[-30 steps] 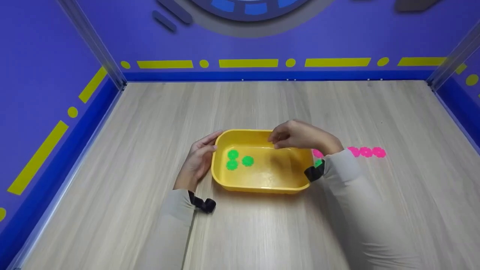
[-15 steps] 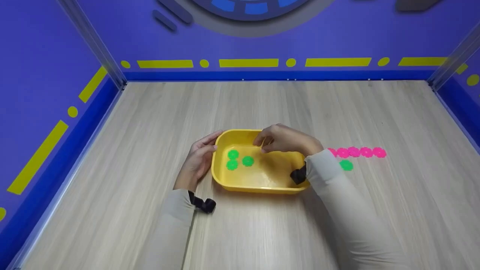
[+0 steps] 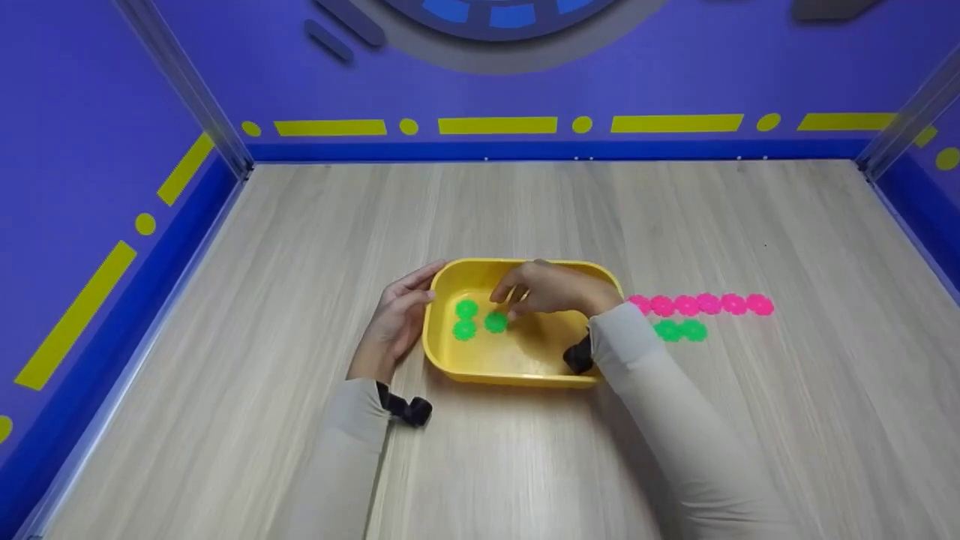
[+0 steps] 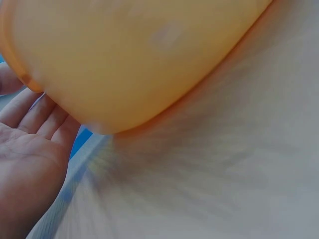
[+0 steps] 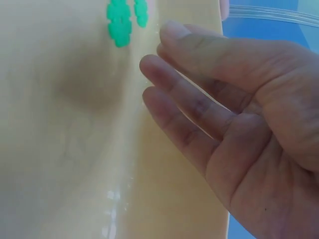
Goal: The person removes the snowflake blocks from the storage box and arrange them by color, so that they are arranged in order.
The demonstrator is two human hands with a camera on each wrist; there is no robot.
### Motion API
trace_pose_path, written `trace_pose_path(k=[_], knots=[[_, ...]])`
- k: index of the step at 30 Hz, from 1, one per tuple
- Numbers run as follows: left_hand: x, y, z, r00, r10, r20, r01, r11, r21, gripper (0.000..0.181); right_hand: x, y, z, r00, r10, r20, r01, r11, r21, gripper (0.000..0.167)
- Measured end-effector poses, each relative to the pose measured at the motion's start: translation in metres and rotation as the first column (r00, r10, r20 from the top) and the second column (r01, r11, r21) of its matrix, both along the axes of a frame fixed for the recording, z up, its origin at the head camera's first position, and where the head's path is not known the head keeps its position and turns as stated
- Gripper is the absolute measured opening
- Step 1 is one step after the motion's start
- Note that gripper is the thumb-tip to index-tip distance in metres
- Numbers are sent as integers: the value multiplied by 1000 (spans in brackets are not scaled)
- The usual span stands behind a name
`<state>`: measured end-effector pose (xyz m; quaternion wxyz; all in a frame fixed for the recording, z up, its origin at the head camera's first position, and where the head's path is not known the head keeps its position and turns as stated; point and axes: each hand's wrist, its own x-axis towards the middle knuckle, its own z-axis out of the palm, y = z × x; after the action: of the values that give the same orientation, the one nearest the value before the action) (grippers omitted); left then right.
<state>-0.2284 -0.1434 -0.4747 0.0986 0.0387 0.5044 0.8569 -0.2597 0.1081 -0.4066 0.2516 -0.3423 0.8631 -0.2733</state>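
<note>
A yellow plastic basin (image 3: 551, 360) stands on the table, with three green snowflake discs in its left part. One green disc (image 3: 496, 322) lies apart from the stacked pair, the upper disc (image 3: 466, 308) above the lower one (image 3: 464, 330). My right hand (image 3: 551, 289) reaches into the basin, thumb and fingers spread apart over the lone disc, nothing visible between them. In the right wrist view, that hand (image 5: 239, 109) has gaps between its fingers. At the basin's left side, my left hand (image 3: 397, 319) rests with straight fingers against the outer wall, thumb tip at the rim.
Right of the basin, several pink snowflake discs (image 3: 709, 304) form a row on the wooden table (image 3: 322, 225). Two green discs (image 3: 681, 330) lie just nearer than that row. Blue-purple panels (image 3: 480, 97) border the table at the back and sides.
My right hand has moved left and lower inside the basin, towards the lone green disc. More of the pink row and the green discs on the table shows now. The left hand stays put.
</note>
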Motion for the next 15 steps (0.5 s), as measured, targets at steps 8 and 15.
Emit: trace_pose_path(k=[8,15], knots=[[0,0,0,1000,3,2,-3,1000,10,56,1,-7,-5,999,-21,34,20,999,41,37],[-1,0,-1,1000,-4,-8,4,1000,-3,56,1,-11,-6,1000,26,-8,-26,999,48,35]])
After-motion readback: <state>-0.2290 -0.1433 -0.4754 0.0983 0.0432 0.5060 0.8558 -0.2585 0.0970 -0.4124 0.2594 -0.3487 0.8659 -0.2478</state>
